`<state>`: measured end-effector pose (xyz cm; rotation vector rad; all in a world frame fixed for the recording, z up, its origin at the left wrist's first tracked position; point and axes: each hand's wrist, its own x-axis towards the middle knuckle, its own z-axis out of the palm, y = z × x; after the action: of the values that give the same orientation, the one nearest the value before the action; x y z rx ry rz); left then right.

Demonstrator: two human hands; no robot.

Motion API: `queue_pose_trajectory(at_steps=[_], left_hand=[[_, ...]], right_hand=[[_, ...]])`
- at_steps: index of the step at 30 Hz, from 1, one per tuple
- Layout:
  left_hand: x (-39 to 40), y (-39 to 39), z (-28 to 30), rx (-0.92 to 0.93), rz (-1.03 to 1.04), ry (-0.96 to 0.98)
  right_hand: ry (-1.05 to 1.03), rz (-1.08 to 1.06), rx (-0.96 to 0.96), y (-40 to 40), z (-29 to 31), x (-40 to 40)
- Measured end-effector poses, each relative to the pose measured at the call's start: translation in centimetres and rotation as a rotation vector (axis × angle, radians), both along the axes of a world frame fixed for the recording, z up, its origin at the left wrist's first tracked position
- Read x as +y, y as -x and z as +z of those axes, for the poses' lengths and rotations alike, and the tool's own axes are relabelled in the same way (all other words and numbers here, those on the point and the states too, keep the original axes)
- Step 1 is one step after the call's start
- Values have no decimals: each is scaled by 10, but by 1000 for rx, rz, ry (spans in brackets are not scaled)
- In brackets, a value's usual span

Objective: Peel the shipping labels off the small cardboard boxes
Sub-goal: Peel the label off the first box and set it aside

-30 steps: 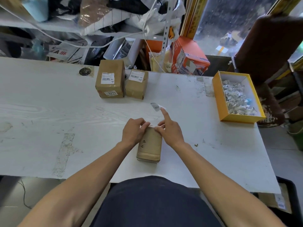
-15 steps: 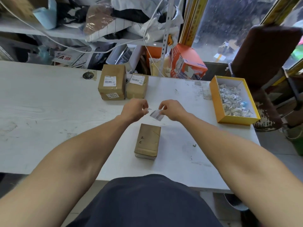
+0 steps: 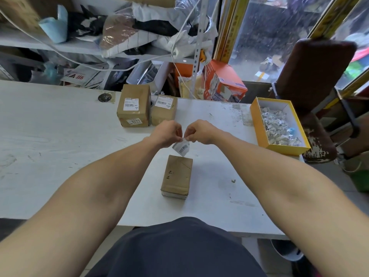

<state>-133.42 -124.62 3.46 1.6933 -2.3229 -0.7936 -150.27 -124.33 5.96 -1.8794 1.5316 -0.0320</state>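
1. your left hand (image 3: 168,133) and right hand (image 3: 199,131) meet above the white table (image 3: 60,156), fingers curled, both pinching the top edge of one peeled label (image 3: 181,147).
2. the label hangs down from your fingertips, barcode side facing you, clear of the bare box (image 3: 176,175) lying just below it on the table.
3. that box carries no label on its top face.
4. two labelled boxes sit side by side at the table's far edge: a larger box (image 3: 134,105) and a smaller box (image 3: 164,109), touching or nearly so.
5. a yellow tray (image 3: 257,124) at your right holds crumpled label scraps (image 3: 279,126).
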Motion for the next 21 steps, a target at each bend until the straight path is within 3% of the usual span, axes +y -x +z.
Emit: queue_pose_trajectory(at_steps=[5,9,13,21], left_hand=[[-2,2,0,116,84,-38],[-5,6,4,167,113,-72],[-7,3,2,256,202,-105],[-5,-1,-1,313,191,-196]], right_hand=[[9,-201,-119,0,-12,5],[-64,-268,-73,-4,-23,14],[-146,-164,-49,3,-29,17],[-52,-130,-94,5,-29,12]])
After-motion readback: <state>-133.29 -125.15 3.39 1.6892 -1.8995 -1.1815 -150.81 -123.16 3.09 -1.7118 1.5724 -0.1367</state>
